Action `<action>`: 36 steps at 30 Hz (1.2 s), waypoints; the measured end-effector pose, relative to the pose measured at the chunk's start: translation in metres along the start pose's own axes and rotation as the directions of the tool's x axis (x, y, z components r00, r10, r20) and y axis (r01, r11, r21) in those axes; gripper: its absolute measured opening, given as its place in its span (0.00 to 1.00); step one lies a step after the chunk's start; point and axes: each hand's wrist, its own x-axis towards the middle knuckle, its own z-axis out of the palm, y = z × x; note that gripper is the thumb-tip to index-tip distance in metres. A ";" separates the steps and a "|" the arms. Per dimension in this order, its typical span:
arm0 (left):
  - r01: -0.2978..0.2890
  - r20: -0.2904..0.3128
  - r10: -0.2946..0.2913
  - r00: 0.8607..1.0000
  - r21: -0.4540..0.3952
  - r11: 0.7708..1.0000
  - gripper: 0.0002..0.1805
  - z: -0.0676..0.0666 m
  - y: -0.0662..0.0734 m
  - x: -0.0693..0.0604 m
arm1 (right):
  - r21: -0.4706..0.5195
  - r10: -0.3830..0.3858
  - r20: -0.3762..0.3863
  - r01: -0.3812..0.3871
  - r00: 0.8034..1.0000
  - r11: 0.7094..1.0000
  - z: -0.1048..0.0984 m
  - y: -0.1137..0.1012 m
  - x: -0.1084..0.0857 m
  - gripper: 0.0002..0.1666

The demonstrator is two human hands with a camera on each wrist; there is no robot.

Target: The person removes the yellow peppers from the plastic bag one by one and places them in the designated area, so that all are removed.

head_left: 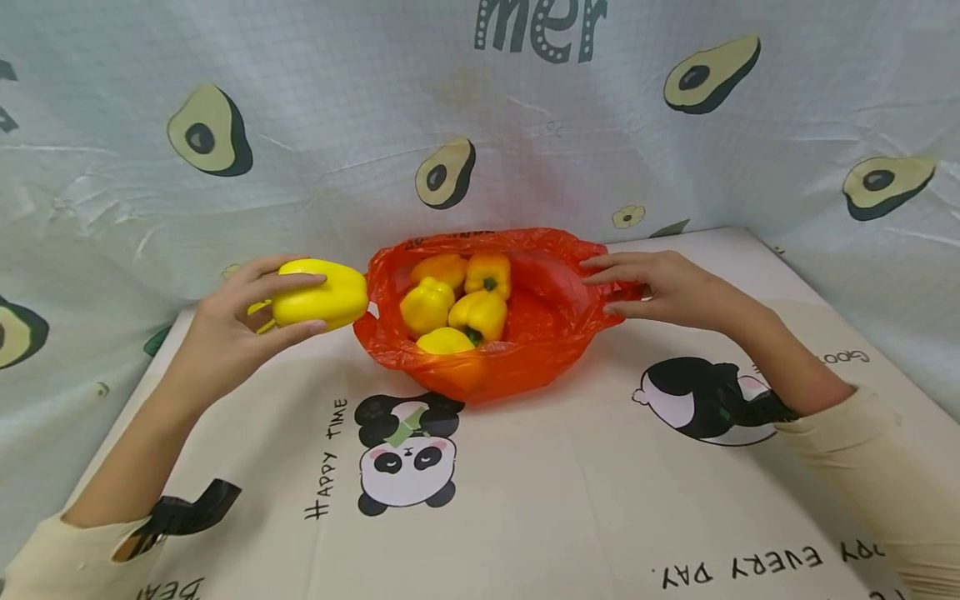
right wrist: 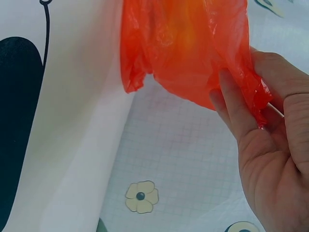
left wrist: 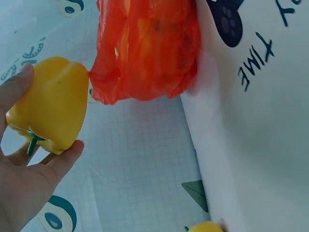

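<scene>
Gripping the yellow pepper at centre-left, the left hand should squeeze lightly while the right hand pinches the red bag.

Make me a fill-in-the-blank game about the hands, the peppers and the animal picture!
1. The hand holding a smooth yellow bell pepper is the person's ____ one.
2. Inside the crinkly red plastic bag, ____ yellow-orange bell peppers show.
3. The black-and-white cartoon animal beside "HAPPY TIME" is a ____.

Missing words: left; five; panda.
</scene>
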 end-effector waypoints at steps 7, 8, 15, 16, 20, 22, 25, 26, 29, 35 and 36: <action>0.038 -0.039 -0.036 0.999 0.052 0.998 0.28 -0.011 -0.012 -0.008 | -0.007 -0.006 -0.002 0.006 1.000 1.000 -0.001 0.001 0.000 0.27; 0.046 -0.048 -0.043 0.998 0.058 0.997 0.28 -0.013 -0.014 -0.008 | -0.008 -0.002 -0.004 0.002 1.000 1.000 0.000 0.001 0.000 0.28; 0.171 -0.108 -0.165 0.980 0.054 0.984 0.29 -0.022 -0.026 -0.007 | -0.012 0.001 -0.008 -0.001 1.000 1.000 0.000 0.003 -0.001 0.27; 0.179 -0.112 -0.172 0.979 0.059 0.982 0.28 -0.023 -0.027 -0.007 | -0.008 0.005 -0.007 -0.005 1.000 1.000 0.001 0.003 -0.002 0.27; 0.201 -0.125 -0.191 0.974 0.080 0.976 0.28 -0.026 -0.032 -0.007 | -0.001 0.006 -0.001 -0.006 1.000 1.000 0.002 0.004 -0.003 0.27; 0.209 -0.132 -0.197 0.971 0.087 0.974 0.29 -0.027 -0.034 -0.007 | -0.007 0.000 -0.004 0.000 1.000 1.000 0.001 0.004 -0.003 0.27; 0.216 -0.135 -0.203 0.970 0.090 0.972 0.29 -0.029 -0.036 -0.007 | -0.010 -0.007 -0.009 0.007 1.000 1.000 0.001 0.004 -0.003 0.27; 0.217 -0.134 -0.204 0.970 0.091 0.972 0.29 -0.029 -0.037 -0.007 | -0.011 -0.008 -0.011 0.008 1.000 1.000 0.001 0.004 -0.003 0.27; 0.217 -0.124 -0.205 0.971 0.098 0.971 0.29 -0.030 -0.040 -0.007 | -0.003 -0.013 -0.006 0.013 1.000 1.000 0.001 0.004 -0.003 0.27; 0.219 -0.108 -0.208 0.972 0.103 0.970 0.28 -0.031 -0.042 -0.007 | -0.001 -0.021 -0.002 0.021 1.000 1.000 0.000 0.004 -0.003 0.26; 0.221 -0.107 -0.210 0.972 0.101 0.970 0.29 -0.031 -0.042 -0.007 | 0.000 -0.024 -0.002 0.024 1.000 1.000 -0.001 0.003 -0.004 0.26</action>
